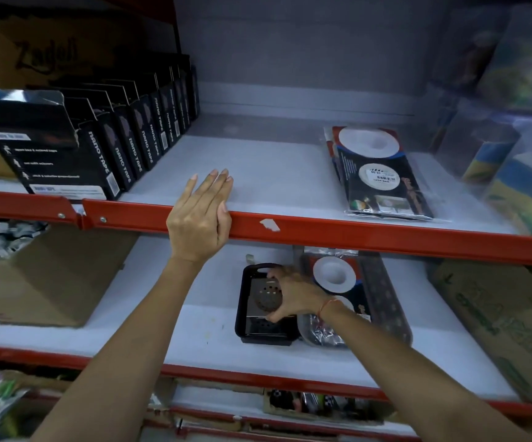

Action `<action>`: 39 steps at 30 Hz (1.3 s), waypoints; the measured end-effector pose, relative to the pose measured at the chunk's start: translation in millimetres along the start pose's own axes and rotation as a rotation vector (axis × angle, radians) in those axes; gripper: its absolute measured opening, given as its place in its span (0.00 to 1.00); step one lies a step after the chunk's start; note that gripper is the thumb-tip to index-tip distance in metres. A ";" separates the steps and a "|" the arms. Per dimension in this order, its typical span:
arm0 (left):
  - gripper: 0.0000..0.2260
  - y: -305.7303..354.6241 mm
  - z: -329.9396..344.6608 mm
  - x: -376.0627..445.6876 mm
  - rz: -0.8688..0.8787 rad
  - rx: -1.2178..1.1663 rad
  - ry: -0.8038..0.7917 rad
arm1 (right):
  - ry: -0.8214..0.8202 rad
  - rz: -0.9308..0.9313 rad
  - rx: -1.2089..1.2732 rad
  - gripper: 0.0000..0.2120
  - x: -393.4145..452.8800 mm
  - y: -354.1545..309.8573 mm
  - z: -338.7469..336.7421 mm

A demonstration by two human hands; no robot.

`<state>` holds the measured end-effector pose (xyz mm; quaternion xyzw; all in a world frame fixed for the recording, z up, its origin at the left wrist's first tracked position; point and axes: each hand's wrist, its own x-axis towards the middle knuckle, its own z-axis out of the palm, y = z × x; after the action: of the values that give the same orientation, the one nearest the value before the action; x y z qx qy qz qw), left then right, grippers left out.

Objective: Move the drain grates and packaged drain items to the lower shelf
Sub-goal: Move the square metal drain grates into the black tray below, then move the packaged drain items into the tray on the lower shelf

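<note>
Left hand (199,218): forearm raised, palm down, fingers extended flat and together, thumb hooked under; nothing is held in the grip. Right hand (293,295): forearm extended forward and lower, wrist bent, a red thread band is worn at the wrist, fingers curled downward in a closed grip.

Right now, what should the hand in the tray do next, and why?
Probably let go of the drain grate and pull out: the right hand has it down in the black tray on the lower shelf, while packaged drain items wait on the upper shelf.
</note>
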<state>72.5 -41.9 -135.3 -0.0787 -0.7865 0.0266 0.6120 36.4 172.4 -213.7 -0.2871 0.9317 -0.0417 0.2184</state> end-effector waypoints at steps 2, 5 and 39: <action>0.18 -0.4 0.9 -0.8 0.005 0.001 0.010 | 0.042 -0.038 0.049 0.41 13.1 0.8 11.8; 0.19 -1.3 3.5 -1.8 0.009 0.004 0.016 | 0.018 -0.109 0.033 0.43 37.2 -0.7 26.3; 0.12 71.1 1.3 115.7 -1.027 -0.866 -0.525 | 0.969 -0.518 0.613 0.09 -113.1 -4.7 -157.8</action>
<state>50.1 46.5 -34.5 0.0744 -0.7853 -0.5607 0.2518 54.5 223.6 -27.2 -0.3762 0.7709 -0.4839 -0.1732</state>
